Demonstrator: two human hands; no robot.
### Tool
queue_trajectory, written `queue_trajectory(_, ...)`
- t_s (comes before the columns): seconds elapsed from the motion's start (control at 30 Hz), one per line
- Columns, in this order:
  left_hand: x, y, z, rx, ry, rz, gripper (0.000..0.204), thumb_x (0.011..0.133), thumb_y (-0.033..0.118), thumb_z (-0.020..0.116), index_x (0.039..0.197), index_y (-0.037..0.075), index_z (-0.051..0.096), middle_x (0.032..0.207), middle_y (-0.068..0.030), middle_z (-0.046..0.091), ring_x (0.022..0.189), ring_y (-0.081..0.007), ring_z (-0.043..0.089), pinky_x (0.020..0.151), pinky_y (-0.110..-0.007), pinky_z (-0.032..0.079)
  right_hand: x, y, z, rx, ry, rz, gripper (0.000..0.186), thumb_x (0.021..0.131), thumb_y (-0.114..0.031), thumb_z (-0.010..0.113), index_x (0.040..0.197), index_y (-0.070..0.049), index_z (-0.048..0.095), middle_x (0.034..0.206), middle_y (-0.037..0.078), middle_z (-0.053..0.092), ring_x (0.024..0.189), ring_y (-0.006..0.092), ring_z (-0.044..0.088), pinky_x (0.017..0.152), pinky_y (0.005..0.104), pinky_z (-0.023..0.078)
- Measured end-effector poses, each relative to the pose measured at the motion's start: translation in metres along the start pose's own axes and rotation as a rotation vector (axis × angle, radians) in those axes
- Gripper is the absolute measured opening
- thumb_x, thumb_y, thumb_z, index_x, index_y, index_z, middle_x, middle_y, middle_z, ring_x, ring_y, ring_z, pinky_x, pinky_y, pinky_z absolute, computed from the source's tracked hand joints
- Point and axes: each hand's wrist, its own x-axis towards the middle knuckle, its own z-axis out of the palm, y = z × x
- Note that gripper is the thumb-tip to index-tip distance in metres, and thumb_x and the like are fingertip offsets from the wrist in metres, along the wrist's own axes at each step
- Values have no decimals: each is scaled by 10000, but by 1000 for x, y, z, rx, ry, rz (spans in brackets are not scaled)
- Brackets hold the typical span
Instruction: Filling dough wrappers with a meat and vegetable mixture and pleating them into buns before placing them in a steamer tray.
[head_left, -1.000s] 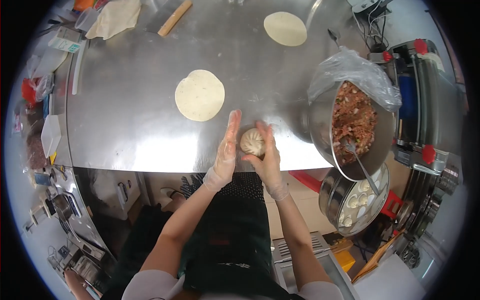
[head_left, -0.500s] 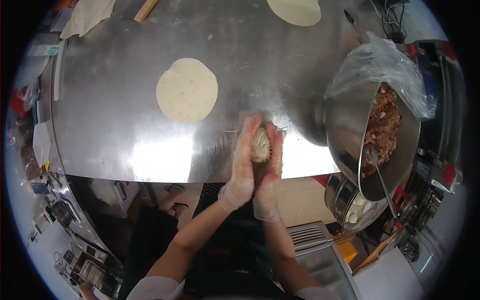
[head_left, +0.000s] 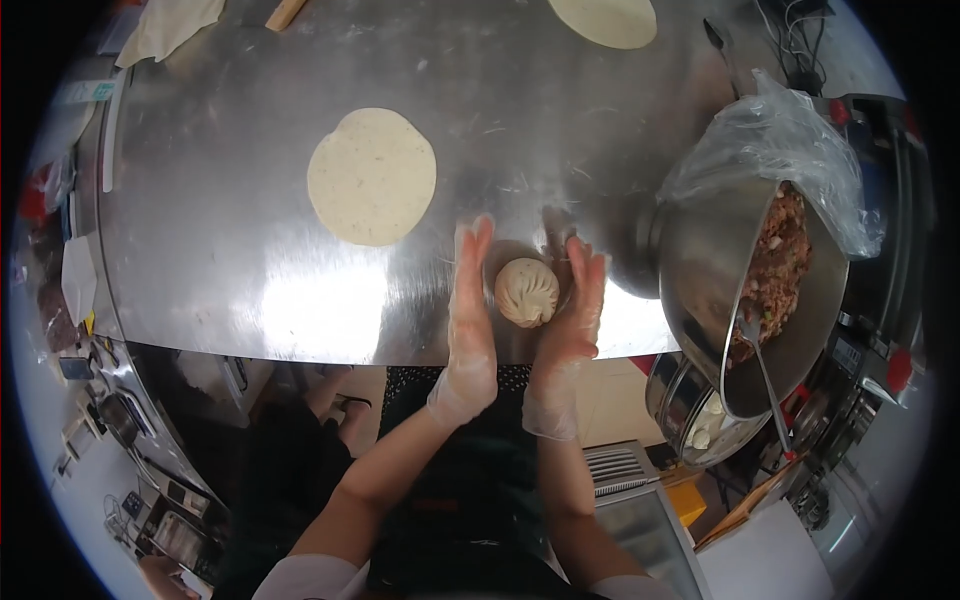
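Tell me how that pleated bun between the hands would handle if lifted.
The bun looks soft and plump, so it would probably dent under a firm squeeze. Its pleated top seems delicate and could tear open. It sits flat on the steel table, so it is unlikely to roll.

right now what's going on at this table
A person in thin clear gloves has a pleated filled bun on the steel table, with the left hand and right hand open on either side of it. A flat dough round lies beyond, and a metal bowl of minced filling with a spoon sits to the right.
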Motion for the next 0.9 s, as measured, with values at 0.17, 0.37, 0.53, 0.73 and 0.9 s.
queue_trajectory(0.17, -10, -6, 1, 56, -177, 0, 1036, 903, 805, 186, 1582, 45, -2, 1624, -231, 137, 1512, -324, 117, 1217, -437, 95, 3, -9, -2, -26, -59, 43, 983, 895, -792, 304, 1568, -81, 211, 1543, 179, 353, 1451, 300, 299, 1191, 439, 238)
queue_trajectory(0.37, 5, -4, 1, 87, -221, -78, 1001, 922, 781, 167, 1582, 52, -20, 1629, -223, 119, 1510, -332, 124, 1216, -442, 98, -6, 2, 2, 20, 42, -31, 942, 925, -770, 268, 1561, -76, 234, 1504, 200, 405, 1425, 310, 339, 1188, 447, 231)
queue_trajectory(0.53, -13, -10, -4, 47, -165, -1, 996, 926, 777, 173, 1583, 48, 1, 1629, -223, 124, 1510, -316, 135, 1219, -421, 106, 8, -10, -5, -122, -11, -87, 910, 952, -734, 265, 1556, -53, 246, 1512, 188, 402, 1426, 300, 343, 1193, 445, 224)
queue_trajectory(0.73, -15, -11, 3, 69, -172, 24, 954, 955, 740, 205, 1579, 34, 57, 1622, -224, 161, 1500, -319, 182, 1213, -422, 152, -14, 6, -10, 10, -139, -14, 997, 895, -798, 275, 1550, -46, 261, 1506, 166, 410, 1433, 312, 331, 1190, 468, 218)
queue_trajectory(0.9, -5, 3, 5, -47, -69, -102, 963, 950, 746, 196, 1581, 37, 36, 1620, -216, 174, 1498, -315, 188, 1213, -423, 153, -15, -6, 0, -31, -12, 54, 935, 910, -767, 270, 1546, -81, 287, 1481, 161, 435, 1417, 282, 360, 1186, 443, 254)
